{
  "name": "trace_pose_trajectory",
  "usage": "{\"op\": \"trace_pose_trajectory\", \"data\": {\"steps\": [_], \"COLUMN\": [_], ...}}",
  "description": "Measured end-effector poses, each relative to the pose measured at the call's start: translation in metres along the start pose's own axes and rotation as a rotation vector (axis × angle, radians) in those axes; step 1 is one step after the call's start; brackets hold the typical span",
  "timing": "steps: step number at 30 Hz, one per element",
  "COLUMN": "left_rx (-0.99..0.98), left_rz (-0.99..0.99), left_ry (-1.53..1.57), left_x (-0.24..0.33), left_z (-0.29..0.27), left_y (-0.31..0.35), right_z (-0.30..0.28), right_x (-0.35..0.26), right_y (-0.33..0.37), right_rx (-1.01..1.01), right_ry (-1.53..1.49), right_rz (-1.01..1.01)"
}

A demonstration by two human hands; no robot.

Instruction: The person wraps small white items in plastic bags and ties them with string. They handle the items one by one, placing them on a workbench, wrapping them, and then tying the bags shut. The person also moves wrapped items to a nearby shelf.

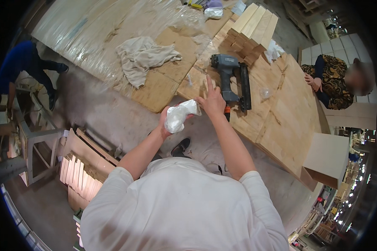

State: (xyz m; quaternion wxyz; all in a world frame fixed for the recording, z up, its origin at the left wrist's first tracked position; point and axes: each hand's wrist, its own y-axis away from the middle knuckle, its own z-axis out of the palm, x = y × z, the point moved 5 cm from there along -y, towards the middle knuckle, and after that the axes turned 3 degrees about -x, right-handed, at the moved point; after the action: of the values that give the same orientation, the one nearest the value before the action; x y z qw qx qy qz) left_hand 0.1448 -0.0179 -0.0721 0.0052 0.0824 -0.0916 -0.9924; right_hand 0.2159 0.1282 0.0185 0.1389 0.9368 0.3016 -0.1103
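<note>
My left hand (165, 121) is closed around a crumpled white plastic bag (181, 115), held in front of my body near the table's edge. What the bag contains, if anything, cannot be made out. My right hand (213, 102) is beside it, fingers stretched out and apart, its thumb at the bag's right end. Just beyond the right hand, a dark grey pneumatic nail gun (227, 75) lies on the wooden table, with an orange-and-black hose fitting (227, 111) by my wrist.
A crumpled beige cloth (144, 58) lies left of the nail gun. Wood strips (255, 27) are stacked at the back of the plywood tabletop (276, 121). Clear film (83, 37) covers the far-left surface. One person (337, 79) is at the right, another (23, 67) at the left.
</note>
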Motion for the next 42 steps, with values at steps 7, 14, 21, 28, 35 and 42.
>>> {"op": "trace_pose_trajectory", "data": {"steps": [7, 14, 21, 28, 35, 42], "left_rx": [0.073, 0.093, 0.125, 0.115, 0.096, 0.085], "left_rz": [0.072, 0.043, 0.049, 0.058, 0.083, 0.098], "left_ry": [0.020, 0.032, -0.014, -0.025, -0.039, -0.043], "left_x": [0.000, -0.002, -0.001, -0.001, -0.001, -0.003], "left_z": [-0.007, -0.009, -0.005, -0.001, -0.001, 0.004], "left_y": [-0.003, 0.000, 0.001, 0.001, 0.002, 0.003], "right_z": [-0.001, -0.014, 0.015, 0.019, 0.024, 0.020], "right_x": [0.003, 0.018, 0.018, 0.018, 0.017, 0.016], "right_y": [0.000, 0.036, 0.061, 0.064, 0.070, 0.073], "right_rx": [-0.009, 0.134, -0.040, 0.012, 0.045, 0.071], "right_ry": [0.004, -0.239, -0.002, 0.025, 0.022, 0.148], "right_rz": [0.061, -0.250, -0.308, -0.365, -0.389, -0.465]}}
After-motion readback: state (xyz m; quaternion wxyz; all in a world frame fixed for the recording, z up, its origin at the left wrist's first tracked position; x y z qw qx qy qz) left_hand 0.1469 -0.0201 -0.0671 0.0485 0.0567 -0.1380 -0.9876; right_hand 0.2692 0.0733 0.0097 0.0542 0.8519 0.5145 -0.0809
